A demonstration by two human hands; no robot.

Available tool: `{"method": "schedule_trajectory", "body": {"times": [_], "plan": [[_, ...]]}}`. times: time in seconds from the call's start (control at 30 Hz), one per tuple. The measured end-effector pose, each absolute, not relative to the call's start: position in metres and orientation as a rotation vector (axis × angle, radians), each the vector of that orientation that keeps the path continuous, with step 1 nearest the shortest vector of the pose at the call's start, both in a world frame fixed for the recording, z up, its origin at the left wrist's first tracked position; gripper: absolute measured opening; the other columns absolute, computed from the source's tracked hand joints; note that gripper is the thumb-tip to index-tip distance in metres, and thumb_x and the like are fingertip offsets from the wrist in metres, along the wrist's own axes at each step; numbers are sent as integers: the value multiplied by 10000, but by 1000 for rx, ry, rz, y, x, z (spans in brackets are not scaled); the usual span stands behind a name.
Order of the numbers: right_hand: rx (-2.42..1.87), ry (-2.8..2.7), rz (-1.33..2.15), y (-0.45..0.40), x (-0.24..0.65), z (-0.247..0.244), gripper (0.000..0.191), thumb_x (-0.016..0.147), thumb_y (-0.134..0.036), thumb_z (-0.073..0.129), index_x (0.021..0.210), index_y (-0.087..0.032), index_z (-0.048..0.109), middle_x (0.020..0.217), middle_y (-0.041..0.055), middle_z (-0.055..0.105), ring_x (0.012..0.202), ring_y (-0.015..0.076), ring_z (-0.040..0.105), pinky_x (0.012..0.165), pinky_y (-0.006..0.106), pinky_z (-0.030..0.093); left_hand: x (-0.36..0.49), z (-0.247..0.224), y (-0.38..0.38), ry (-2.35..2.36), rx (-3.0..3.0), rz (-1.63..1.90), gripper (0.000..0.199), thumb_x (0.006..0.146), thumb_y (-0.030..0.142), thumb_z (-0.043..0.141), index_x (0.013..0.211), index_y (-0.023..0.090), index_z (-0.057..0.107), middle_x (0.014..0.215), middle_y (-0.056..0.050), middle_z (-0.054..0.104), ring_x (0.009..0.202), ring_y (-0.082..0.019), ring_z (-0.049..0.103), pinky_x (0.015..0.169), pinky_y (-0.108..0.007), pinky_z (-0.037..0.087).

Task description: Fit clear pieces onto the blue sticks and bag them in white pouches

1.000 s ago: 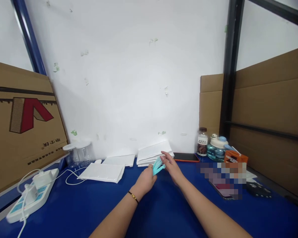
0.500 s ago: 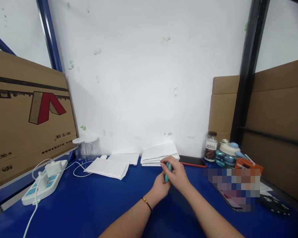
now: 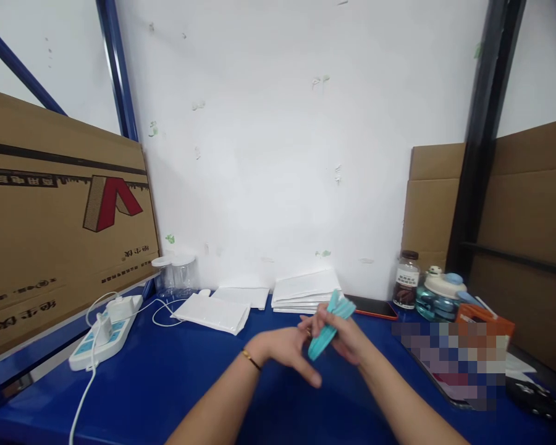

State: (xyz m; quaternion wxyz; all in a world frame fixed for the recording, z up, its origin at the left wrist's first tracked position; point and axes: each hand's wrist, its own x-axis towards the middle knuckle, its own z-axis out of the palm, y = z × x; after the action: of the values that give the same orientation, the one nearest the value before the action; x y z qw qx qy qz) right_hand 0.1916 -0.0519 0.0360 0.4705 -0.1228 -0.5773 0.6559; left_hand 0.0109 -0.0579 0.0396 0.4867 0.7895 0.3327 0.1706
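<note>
A teal folded item (image 3: 327, 337), soft-looking and fanned at its upper end, is over the middle of the blue table. My right hand (image 3: 347, 337) grips it between thumb and fingers. Just left of it is my left hand (image 3: 285, 349), its thumb spread away from the fingers and nothing held in it; its fingertips are close to the teal item and partly hidden behind it. A stack of white packets (image 3: 306, 290) lies behind my hands, and another white packet (image 3: 212, 312) is to the left.
On the left are a white power strip (image 3: 104, 337) with cables and clear jars (image 3: 183, 277). At the right stand a brown-capped bottle (image 3: 406, 281), a teal-and-cream bottle (image 3: 440, 296) and an orange box (image 3: 485, 321). A black phone (image 3: 370, 307) lies behind my right hand.
My hands have moved apart, and my left hand has opened. The teal item, mostly covered before, now shows fanned out in my right hand. The view has shifted slightly left.
</note>
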Motion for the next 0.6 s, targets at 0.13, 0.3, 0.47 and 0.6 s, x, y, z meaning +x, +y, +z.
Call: {"method": "schedule_trajectory", "body": {"times": [0.13, 0.3, 0.47, 0.6], "plan": [[-193, -989, 1631, -34, 209, 42, 116, 788, -310, 618, 813, -209, 566, 399, -116, 319, 342, 40, 313, 459, 193, 401, -86, 72, -38, 1711, 2317, 160, 1324, 280, 357, 817, 1405, 193, 141, 1469, -155, 142, 1331, -373, 93, 1064, -500, 157], [-184, -845, 1650, -22, 220, 41, 103, 774, -224, 611, 864, -212, 563, 389, -131, 209, 309, 35, 123, 311, 150, 204, -159, 57, -12, 2134, 2269, -577, 1330, 281, 168, 775, 1407, 277, 77, 1487, -121, 53, 1325, -414, -59, 979, -669, 34], [-192, -823, 1711, -24, 216, 38, 71, 776, -225, 597, 834, -185, 589, 381, -127, 198, 315, 33, 99, 309, 155, 190, -166, 39, 5, 2037, 2415, -585, 1288, 306, 229, 777, 1405, 246, 105, 1401, -169, 323, 1331, -399, 52, 986, -646, 37], [-208, -806, 1756, -23, 213, 35, 77, 774, -236, 603, 822, -176, 601, 376, -125, 196, 319, 29, 96, 313, 155, 183, -160, 44, 7, 2019, 2448, -526, 1156, 317, 294, 771, 1359, 235, 273, 1302, -187, 436, 1282, -400, 228, 995, -627, 60]]}}
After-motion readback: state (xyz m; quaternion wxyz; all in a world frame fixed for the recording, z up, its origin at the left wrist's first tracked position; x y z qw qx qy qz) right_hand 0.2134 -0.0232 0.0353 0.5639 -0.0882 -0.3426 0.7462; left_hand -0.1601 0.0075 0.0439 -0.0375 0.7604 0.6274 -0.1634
